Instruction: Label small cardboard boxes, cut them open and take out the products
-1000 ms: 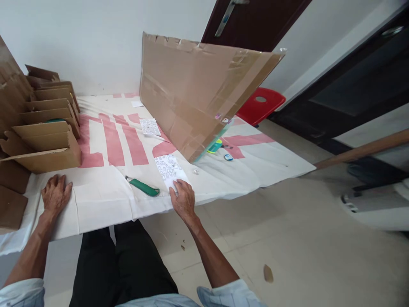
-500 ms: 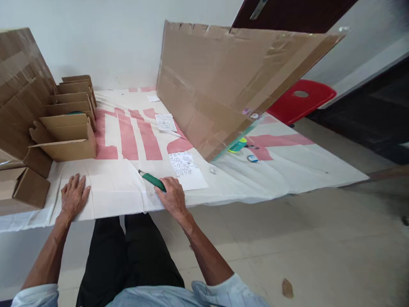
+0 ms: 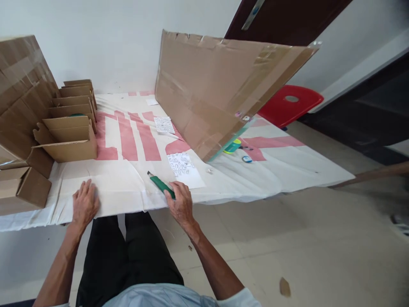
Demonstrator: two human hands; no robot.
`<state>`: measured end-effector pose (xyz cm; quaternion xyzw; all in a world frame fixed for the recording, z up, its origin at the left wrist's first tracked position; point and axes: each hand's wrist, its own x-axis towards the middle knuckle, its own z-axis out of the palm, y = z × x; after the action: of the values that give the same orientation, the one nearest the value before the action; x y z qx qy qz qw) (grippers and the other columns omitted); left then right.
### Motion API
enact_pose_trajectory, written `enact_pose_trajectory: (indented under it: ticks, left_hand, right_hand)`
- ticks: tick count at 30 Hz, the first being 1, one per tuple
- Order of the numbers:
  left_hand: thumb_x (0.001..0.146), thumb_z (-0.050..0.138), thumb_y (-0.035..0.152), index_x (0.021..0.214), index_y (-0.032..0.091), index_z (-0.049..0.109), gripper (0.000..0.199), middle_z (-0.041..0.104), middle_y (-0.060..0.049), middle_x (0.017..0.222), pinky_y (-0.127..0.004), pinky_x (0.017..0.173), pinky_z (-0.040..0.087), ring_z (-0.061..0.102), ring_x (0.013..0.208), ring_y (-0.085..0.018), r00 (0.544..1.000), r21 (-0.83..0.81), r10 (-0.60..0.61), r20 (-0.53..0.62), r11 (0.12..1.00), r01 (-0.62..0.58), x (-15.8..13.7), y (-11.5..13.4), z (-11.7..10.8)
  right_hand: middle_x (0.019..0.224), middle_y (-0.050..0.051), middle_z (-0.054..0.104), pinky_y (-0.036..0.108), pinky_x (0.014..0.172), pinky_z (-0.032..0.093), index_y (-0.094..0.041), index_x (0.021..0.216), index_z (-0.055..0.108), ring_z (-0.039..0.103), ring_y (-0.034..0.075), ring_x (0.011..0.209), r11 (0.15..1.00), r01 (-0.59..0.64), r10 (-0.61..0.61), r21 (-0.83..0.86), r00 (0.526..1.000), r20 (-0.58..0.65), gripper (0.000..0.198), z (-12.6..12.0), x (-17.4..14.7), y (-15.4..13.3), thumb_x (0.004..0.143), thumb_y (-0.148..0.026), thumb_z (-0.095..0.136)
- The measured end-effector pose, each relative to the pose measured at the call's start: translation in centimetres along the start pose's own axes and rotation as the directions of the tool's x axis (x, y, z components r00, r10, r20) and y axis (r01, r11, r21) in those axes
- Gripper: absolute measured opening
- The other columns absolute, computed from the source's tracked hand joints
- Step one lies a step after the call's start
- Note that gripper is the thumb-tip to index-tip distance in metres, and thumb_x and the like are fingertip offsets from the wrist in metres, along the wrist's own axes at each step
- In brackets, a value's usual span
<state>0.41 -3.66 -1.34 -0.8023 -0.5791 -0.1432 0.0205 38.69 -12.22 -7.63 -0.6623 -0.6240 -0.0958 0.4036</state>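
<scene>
My right hand (image 3: 181, 204) is closed around a green box cutter (image 3: 160, 184). Its dark blade end points up and left, over the white cloth (image 3: 131, 187) near the table's front edge. Just beyond that hand lies a white sheet with small printed or drawn shapes (image 3: 185, 170). My left hand (image 3: 85, 202) rests on the cloth by the front edge, its fingers slightly bent and nothing visible in them. Small open cardboard boxes (image 3: 68, 149) stand in a row ahead of it.
A large cardboard panel (image 3: 211, 89) stands slanted across the table. To its right are a yellow-green tape roll (image 3: 232, 146) and a small blue-rimmed roll (image 3: 246, 159). Taped cardboard (image 3: 22, 94) rises at far left, beside a closed-looking box (image 3: 25, 189). A red chair (image 3: 289, 104) stands behind.
My left hand has slid right along the table edge, its fingers drawing closer together. My right hand has moved slightly right and down with the box cutter. The view has shifted a little.
</scene>
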Motion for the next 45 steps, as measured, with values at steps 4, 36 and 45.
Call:
enact_pose_trajectory:
  ticks: [4,36,45]
  left_hand:
    - [0.105,0.052,0.027,0.152,0.02,0.064,0.049,0.056,-0.016,0.168,-0.056,0.121,0.047,0.047,0.16,-0.037,0.944,-0.139,0.326,0.049,0.938,-0.317,1.0,7.7,1.4]
    - [0.099,0.065,0.026,0.163,0.015,0.052,0.065,0.049,-0.019,0.173,-0.056,0.13,0.042,0.044,0.164,-0.035,0.874,-0.25,0.464,0.148,0.872,-0.421,-8.8,14.1,3.0]
    - [0.109,0.054,0.031,0.152,0.016,0.062,0.046,0.062,-0.021,0.162,-0.057,0.119,0.053,0.055,0.155,-0.037,1.0,-0.173,-0.013,-0.028,0.985,0.008,-9.7,7.6,0.4]
  right_hand:
    - [0.136,0.022,0.072,0.056,0.112,0.051,-0.017,0.139,0.068,0.063,0.036,0.13,0.987,-0.109,0.103,-0.121,0.993,-0.052,0.044,-0.9,0.6,4.4,0.11,-0.042,0.047]
    - [0.107,0.014,0.075,0.045,0.092,0.053,-0.02,0.119,0.073,0.063,0.032,0.1,0.999,0.048,-0.048,0.0,0.978,0.201,0.029,0.6,0.7,1.4,0.104,-0.039,0.056]
    - [0.103,0.014,0.074,0.043,0.084,0.049,-0.02,0.117,0.073,0.064,0.033,0.097,0.997,0.081,-0.082,0.015,0.986,0.142,0.032,1.4,0.0,1.7,0.103,-0.045,0.057]
